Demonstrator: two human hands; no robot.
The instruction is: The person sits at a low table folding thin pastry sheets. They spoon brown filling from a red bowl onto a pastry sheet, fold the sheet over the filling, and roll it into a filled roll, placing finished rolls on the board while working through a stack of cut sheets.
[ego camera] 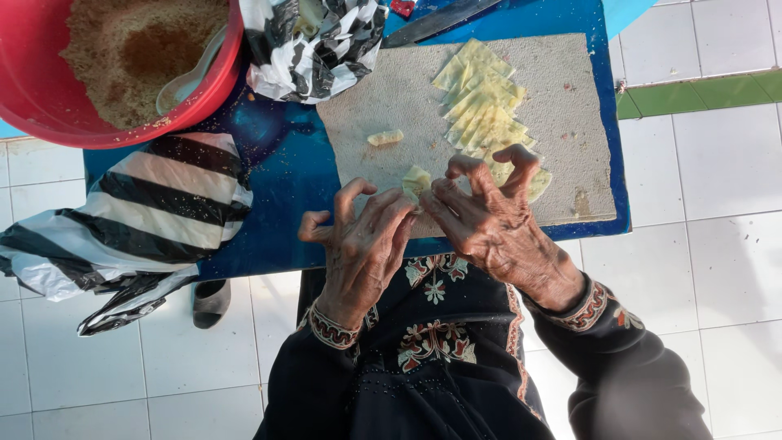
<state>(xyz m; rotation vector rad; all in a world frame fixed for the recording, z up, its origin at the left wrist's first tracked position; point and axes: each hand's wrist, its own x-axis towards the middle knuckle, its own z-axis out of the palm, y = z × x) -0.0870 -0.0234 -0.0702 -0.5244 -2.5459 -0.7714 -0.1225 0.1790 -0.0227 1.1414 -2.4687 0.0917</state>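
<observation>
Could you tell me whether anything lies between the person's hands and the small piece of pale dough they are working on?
Nothing visible does. The left hand and right hand both already pinch the dough piece between their fingertips, above the near edge of the grey board.

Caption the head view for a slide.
Both hands, left hand and right hand, pinch a pale wrapper over a board.

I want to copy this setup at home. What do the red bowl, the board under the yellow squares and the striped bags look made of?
Red bowl: likely plastic, smooth with a slight sheen. Board: grey-beige, rough and speckled, perhaps worn wood or fibreboard; hard to tell. Striped bags: thin glossy plastic film, crinkled and folded.
</observation>
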